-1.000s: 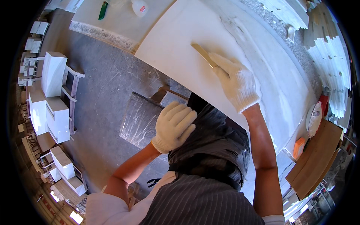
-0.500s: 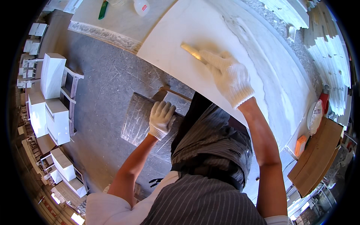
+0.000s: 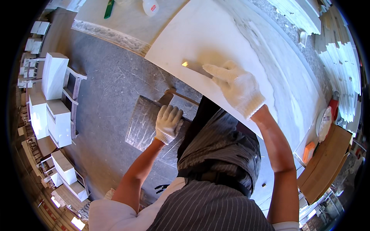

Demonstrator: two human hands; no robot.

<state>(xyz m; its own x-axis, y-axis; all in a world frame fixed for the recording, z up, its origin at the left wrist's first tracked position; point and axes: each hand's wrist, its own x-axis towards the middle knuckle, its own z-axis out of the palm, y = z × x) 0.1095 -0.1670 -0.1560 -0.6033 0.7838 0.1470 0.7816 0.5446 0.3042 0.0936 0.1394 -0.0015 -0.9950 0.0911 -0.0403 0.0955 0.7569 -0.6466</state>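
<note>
My right hand, in a white knit glove, is over the pale marble slab near its front edge. Its fingers are closed on a thin flat metal strip, which points left and has a bright glint at its tip. My left hand, also gloved, hangs left of my body, lower than the slab. Its fingers are curled in, and the palm side is hidden, so anything inside cannot be seen. Behind that hand, a dark plastic-wrapped block sits on the floor.
A second slab adjoins at the left, bearing a green tool and a white bottle. At right are a cardboard box, an orange block and a plastic bag. White blocks stand on frames at far left.
The metal strip has tilted in my right hand, turning from bright gold to dark with only its tip shining. That hand has shifted slightly right and nearer. My left hand stays curled.
</note>
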